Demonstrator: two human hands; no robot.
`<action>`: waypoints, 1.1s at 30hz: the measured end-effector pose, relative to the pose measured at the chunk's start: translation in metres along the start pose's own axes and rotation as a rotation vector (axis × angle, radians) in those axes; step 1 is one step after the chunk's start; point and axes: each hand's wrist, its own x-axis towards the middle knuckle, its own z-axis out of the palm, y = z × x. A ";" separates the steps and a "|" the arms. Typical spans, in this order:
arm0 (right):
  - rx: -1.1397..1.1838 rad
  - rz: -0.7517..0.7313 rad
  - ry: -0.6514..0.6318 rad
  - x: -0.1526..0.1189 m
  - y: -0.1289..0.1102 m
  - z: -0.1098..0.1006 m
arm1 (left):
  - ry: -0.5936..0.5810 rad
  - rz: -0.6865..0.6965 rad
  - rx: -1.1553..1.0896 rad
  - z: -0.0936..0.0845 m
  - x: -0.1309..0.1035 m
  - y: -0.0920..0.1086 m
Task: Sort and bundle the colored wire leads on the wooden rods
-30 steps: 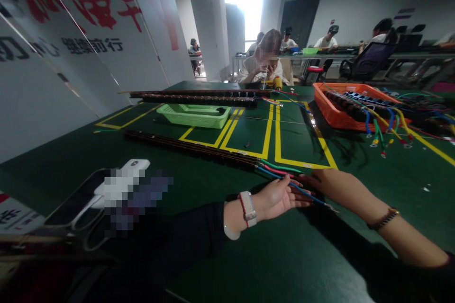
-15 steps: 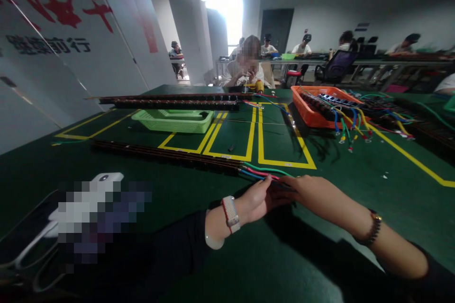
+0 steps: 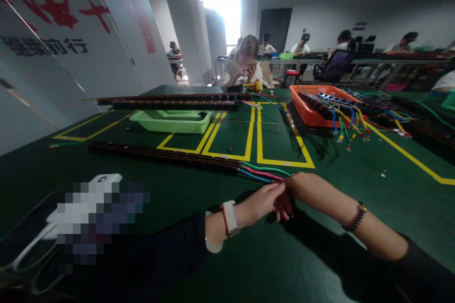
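Note:
Green, red and blue wires (image 3: 258, 173) come out of the right end of a long dark strip (image 3: 163, 155) lying on the green table. Their free ends pass in among my fingers and are hidden there. My left hand (image 3: 263, 202), with a woven watch band at its wrist, is closed at the wire ends, thumb on top and fingertips curled below. Bent over from the right, my right hand (image 3: 300, 185) meets it and is closed around the wires; most of its fingers are hidden. A small red spot shows at the fingertips, too small to name.
A light green basket (image 3: 170, 123) stands beyond the strip, with more long strips (image 3: 170, 103) across it. At the right, an orange basket (image 3: 302, 106) holds strips with coloured wires. A white device (image 3: 110, 180) lies front left. Across the table sits a person (image 3: 245, 64); several others work behind.
My left hand has turned, its fingers now curling down below the thumb. My right hand has shifted slightly left and bent further over the wire ends. The strip stays put.

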 end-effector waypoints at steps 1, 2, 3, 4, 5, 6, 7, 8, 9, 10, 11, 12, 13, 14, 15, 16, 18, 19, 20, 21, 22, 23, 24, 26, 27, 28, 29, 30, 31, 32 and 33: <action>0.025 0.008 -0.026 0.001 -0.001 -0.003 | -0.018 0.099 0.264 0.002 -0.004 0.001; 0.053 0.016 -0.025 0.002 -0.002 -0.006 | -0.033 0.254 0.563 0.005 -0.009 0.003; 0.081 0.024 0.007 0.004 -0.002 -0.009 | -0.075 0.435 0.854 0.008 -0.014 0.005; 0.109 0.031 0.066 0.006 -0.001 -0.011 | -0.144 0.615 1.104 0.011 -0.019 0.006; 0.133 0.042 0.133 0.009 -0.001 -0.011 | -0.192 0.771 1.294 0.015 -0.024 0.008; 0.155 0.048 0.194 0.013 0.000 -0.009 | -0.252 0.896 1.422 0.018 -0.028 0.009; 0.175 0.051 0.236 0.016 0.002 -0.005 | -0.291 0.984 1.501 0.020 -0.030 0.009; 0.193 0.047 0.257 0.020 0.003 0.000 | -0.315 1.042 1.547 0.022 -0.032 0.009; 0.210 0.036 0.253 0.023 0.004 0.006 | -0.330 1.077 1.569 0.024 -0.033 0.008; 0.226 0.024 0.238 0.025 0.005 0.012 | -0.331 1.094 1.581 0.024 -0.033 0.008; 0.241 0.012 0.221 0.028 0.006 0.018 | -0.329 1.103 1.588 0.025 -0.033 0.006; 0.255 0.002 0.208 0.030 0.006 0.023 | -0.326 1.107 1.594 0.025 -0.033 0.005; 0.272 -0.003 0.200 0.032 0.006 0.026 | -0.326 1.108 1.598 0.024 -0.033 0.004; 0.295 -0.001 0.193 0.033 0.006 0.028 | -0.326 1.106 1.601 0.024 -0.032 0.004; 0.323 0.009 0.183 0.035 0.006 0.029 | -0.328 1.103 1.603 0.024 -0.032 0.003; 0.353 0.027 0.162 0.036 0.005 0.028 | -0.332 1.101 1.603 0.024 -0.032 0.003; 0.398 0.070 0.088 0.038 0.005 0.026 | -0.337 1.094 1.599 0.024 -0.032 0.002; 0.406 0.089 0.048 0.039 0.005 0.025 | -0.340 1.091 1.597 0.024 -0.031 0.001; 0.405 0.104 0.017 0.039 0.005 0.024 | -0.340 1.085 1.596 0.024 -0.031 0.001; 0.400 0.113 -0.002 0.040 0.005 0.023 | -0.337 1.081 1.597 0.024 -0.031 0.000; 0.394 0.119 -0.013 0.040 0.006 0.022 | -0.330 1.081 1.597 0.024 -0.030 -0.001; 0.388 0.121 -0.018 0.040 0.006 0.022 | -0.319 1.086 1.598 0.023 -0.030 -0.002; 0.383 0.122 -0.022 0.040 0.006 0.022 | -0.303 1.093 1.598 0.023 -0.029 -0.003; 0.371 0.119 -0.032 0.040 0.007 0.023 | -0.260 1.107 1.608 0.022 -0.028 -0.006; 0.365 0.117 -0.038 0.040 0.007 0.023 | -0.240 1.110 1.617 0.021 -0.028 -0.007; 0.360 0.117 -0.043 0.040 0.008 0.023 | -0.216 1.106 1.627 0.020 -0.027 -0.008; 0.360 0.118 -0.046 0.040 0.008 0.023 | -0.192 1.099 1.637 0.019 -0.026 -0.010; 0.361 0.120 -0.048 0.040 0.008 0.023 | -0.168 1.090 1.646 0.018 -0.024 -0.011; 0.364 0.121 -0.053 0.040 0.009 0.023 | -0.146 1.080 1.651 0.017 -0.023 -0.012; 0.367 0.123 -0.057 0.040 0.009 0.023 | -0.127 1.068 1.652 0.016 -0.021 -0.014; 0.368 0.125 -0.061 0.040 0.009 0.023 | -0.112 1.054 1.652 0.015 -0.020 -0.015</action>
